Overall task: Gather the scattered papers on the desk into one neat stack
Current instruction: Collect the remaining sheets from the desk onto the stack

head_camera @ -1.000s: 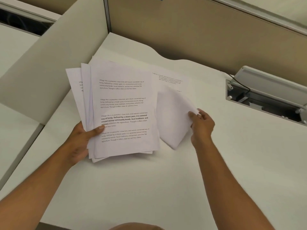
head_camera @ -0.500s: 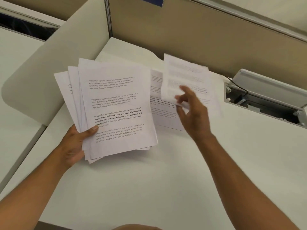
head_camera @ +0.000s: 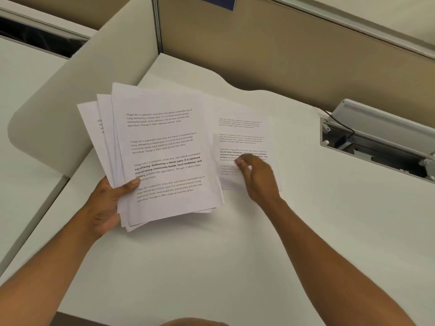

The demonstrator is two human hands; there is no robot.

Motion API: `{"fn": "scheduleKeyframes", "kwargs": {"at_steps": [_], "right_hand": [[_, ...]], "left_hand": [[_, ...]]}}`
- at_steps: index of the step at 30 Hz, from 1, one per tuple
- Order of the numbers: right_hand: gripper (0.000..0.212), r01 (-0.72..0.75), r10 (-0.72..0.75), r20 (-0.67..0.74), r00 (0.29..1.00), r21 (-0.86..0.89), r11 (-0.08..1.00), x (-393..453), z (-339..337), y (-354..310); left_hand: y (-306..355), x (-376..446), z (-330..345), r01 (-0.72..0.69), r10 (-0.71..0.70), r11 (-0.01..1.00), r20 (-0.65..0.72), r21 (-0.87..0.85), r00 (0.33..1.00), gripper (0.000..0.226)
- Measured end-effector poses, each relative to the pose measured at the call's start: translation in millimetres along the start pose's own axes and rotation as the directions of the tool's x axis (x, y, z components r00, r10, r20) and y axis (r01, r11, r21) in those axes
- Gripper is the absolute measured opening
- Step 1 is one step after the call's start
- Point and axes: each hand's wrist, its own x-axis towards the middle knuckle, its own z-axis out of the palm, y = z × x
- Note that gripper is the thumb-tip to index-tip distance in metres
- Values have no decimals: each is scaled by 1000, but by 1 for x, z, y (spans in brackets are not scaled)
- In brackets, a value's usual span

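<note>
My left hand (head_camera: 106,203) grips a fanned stack of printed papers (head_camera: 164,147) by its lower left corner, thumb on top, tilted above the white desk (head_camera: 211,267). Just right of the stack, my right hand (head_camera: 259,180) is blurred, its fingers pinched on a single printed sheet (head_camera: 242,140) held low over the desk. That sheet seems to overlap another printed sheet lying flat beneath it; I cannot tell the two apart clearly.
An open cable tray with a raised grey lid (head_camera: 376,142) is set into the desk at the right. A tan partition wall (head_camera: 282,55) runs along the back. A rounded pale divider (head_camera: 70,102) borders the desk on the left.
My right hand lifted a sheet up off the desk, then brought it down and nearer, low beside the stack. The stack in my left hand has barely shifted.
</note>
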Motion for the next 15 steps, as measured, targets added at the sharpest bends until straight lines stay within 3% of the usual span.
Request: {"fn": "scheduleKeyframes", "kwargs": {"at_steps": [2, 5, 8, 15], "right_hand": [[40, -134, 122, -181, 976, -56, 989, 17, -6, 7], [76, -459, 443, -126, 888, -155, 875, 40, -18, 17], [93, -564, 559, -78, 826, -88, 821, 54, -30, 23], [54, -577, 594, -27, 804, 211, 789, 77, -35, 19]], "left_hand": [[-1, 1, 1, 5, -5, 1000, 2, -2, 1000, 45], [-1, 3, 2, 1, -1, 1000, 8, 8, 1000, 49], [0, 5, 3, -6, 6, 1000, 5, 13, 1000, 58], [-2, 8, 3, 17, -18, 1000, 19, 16, 1000, 63]]}}
